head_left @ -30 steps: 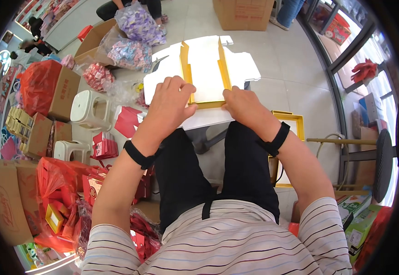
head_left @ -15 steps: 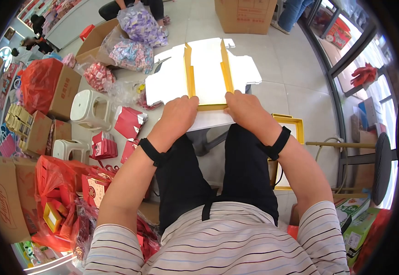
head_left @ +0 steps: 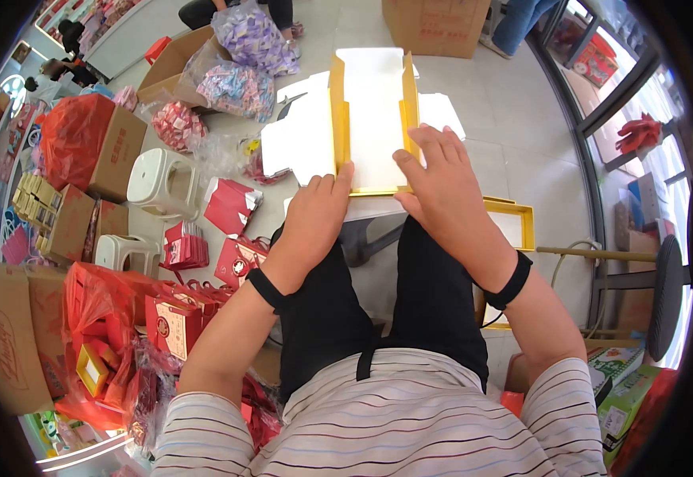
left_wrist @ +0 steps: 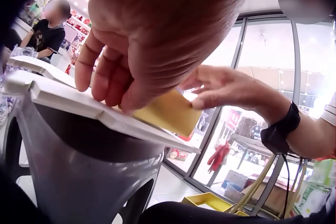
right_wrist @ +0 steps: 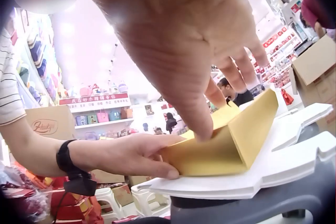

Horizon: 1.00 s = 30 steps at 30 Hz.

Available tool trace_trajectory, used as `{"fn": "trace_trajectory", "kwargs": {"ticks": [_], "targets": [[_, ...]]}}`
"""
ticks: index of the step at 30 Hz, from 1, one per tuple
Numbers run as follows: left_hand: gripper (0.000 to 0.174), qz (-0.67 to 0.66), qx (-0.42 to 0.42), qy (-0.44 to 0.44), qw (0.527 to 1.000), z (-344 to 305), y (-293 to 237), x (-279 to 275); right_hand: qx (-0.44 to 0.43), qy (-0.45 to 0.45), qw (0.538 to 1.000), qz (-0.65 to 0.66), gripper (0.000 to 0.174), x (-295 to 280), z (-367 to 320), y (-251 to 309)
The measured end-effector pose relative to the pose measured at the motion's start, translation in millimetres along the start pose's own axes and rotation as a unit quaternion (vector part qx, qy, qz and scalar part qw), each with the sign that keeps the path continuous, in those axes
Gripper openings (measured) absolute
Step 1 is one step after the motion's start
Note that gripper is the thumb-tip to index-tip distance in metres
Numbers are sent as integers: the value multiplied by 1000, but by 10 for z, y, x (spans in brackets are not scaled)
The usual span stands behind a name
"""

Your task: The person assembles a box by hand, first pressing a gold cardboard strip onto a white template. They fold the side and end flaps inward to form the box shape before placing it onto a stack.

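A partly folded gift box (head_left: 375,119), white inside with gold walls, lies on a stack of flat white cardboard blanks (head_left: 298,135). My left hand (head_left: 314,215) grips its near left corner, thumb low by the gold near wall in the right wrist view. The side walls stand up, and the long white far end lies flat. Over the near right corner is my right hand (head_left: 446,179), fingers spread and fairly straight, its thumb (right_wrist: 202,129) at the top edge of the near wall. Beneath the blanks is a grey plastic support (left_wrist: 94,166).
Gold box parts (head_left: 513,222) lie on the floor at the right. White stools (head_left: 155,187), red gift bags (head_left: 179,318) and cartons (head_left: 12,350) crowd the left. Bags of wrapped sweets (head_left: 239,87) stand far left, near a seated person. A glass door (head_left: 593,79) is at the right.
The right hand has lifted from its grip and spread its fingers. The left hand has stayed at the near left corner. The box's far end now shows as a long white panel.
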<state>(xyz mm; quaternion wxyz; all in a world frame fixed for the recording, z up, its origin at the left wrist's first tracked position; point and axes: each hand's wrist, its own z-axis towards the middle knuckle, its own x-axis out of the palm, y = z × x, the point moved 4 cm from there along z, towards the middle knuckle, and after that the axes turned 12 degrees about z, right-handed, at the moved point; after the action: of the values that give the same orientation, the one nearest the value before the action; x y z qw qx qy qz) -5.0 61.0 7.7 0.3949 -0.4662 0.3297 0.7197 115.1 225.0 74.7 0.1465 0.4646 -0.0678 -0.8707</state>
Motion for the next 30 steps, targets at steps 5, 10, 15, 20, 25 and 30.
{"fn": "trace_trajectory", "kwargs": {"ticks": [5, 10, 15, 20, 25, 30], "targets": [[75, -9, -10, -44, 999, -162, -14, -8, -37, 45, 996, 61, 44, 309, -122, 163], [79, -6, -11, -85, 996, -232, -45, 1, -8, 77, 994, 82, 34, 635, -96, 180], [76, -8, -5, -82, 997, -190, -56, 18, 10, 86, 991, 102, 16, 854, 43, 125], [75, -60, -18, -67, 996, -156, -4, -13, 25, 90, 985, 142, 13, 1106, 141, 56], [75, -98, -15, -58, 993, -134, 63, 29, 58, 144, 976, 153, 12, 1149, 208, 34], [77, -132, -4, 16, 991, -80, 180, -4, 34, 167, 976, 138, 13, 1191, 219, 17]]}}
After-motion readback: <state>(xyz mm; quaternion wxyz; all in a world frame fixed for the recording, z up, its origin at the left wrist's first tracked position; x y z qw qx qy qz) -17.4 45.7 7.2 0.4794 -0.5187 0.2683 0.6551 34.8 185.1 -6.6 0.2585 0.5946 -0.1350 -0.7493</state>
